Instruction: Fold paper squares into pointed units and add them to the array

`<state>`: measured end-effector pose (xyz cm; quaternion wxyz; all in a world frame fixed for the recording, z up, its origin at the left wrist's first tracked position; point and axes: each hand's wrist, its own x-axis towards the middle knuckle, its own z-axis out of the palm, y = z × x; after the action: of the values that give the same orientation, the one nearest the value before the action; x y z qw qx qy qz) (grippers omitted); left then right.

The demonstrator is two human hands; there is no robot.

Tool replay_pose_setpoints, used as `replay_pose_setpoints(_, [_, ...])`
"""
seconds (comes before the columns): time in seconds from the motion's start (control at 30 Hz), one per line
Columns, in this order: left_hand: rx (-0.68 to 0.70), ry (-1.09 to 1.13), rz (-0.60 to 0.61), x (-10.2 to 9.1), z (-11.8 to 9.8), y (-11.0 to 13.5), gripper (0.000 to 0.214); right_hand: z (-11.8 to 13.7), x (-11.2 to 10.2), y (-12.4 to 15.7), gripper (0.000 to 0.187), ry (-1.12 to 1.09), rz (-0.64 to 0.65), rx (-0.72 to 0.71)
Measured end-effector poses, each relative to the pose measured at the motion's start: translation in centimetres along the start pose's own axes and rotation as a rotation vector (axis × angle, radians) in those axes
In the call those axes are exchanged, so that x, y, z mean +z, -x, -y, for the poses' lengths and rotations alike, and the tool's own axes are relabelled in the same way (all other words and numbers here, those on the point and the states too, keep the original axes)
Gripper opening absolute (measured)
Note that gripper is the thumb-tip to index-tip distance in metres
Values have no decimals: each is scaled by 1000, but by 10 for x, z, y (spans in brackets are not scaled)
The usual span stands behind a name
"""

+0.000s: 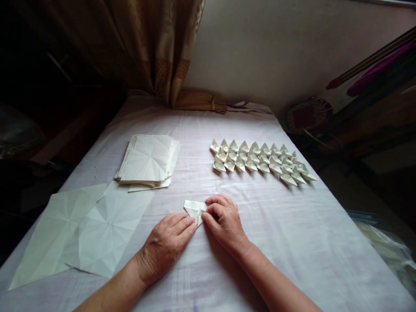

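A small folded piece of white paper (194, 208) lies on the pale cloth near the front middle. My right hand (224, 221) has its fingers curled and pressed on the paper's right edge. My left hand (167, 242) lies flat on the cloth with its fingers stretched out, the fingertips touching the paper's lower corner. Both forearms come in from the bottom edge.
A stack of creased white sheets (149, 161) sits at the middle left. Two large creased sheets (87, 229) lie flat at the front left. Several small folded paper pieces (260, 161) stand in rows at the right. A brown curtain (162, 47) hangs behind the cloth-covered table (308, 242).
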<state>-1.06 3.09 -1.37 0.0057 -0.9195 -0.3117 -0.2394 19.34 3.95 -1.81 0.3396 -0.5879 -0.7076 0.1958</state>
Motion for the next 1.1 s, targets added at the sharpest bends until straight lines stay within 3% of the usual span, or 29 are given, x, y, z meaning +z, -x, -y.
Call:
replay_pose_setpoints(0.43, [-13,4,-10,-2,-2,0,30,1,-5,-4,12,42,76,25])
replay_pose_setpoints(0.5, [-1,4,8,-3,-2,2,30,-2,-10,-3,3,40,135,-41])
replay_pose_setpoints(0.57, [1,2,38,-4,-2,3,30,-8,-16,-1,14,39,175,-143])
replay_pose_setpoints(0.63, [-1,0,71,-6,-3,5,31,-15,-20,3,13,55,215,-226])
replay_pose_setpoints(0.77, [6,-10,83,-8,-4,5,32,-26,-25,7,9,73,226,-291])
replay_pose_setpoints(0.9, [2,-14,84,-10,-5,3,30,-25,-25,5,6,69,214,-256])
replay_pose_setpoints(1.1, [-14,18,88,-9,-3,1,31,-12,-11,1,8,77,136,-90])
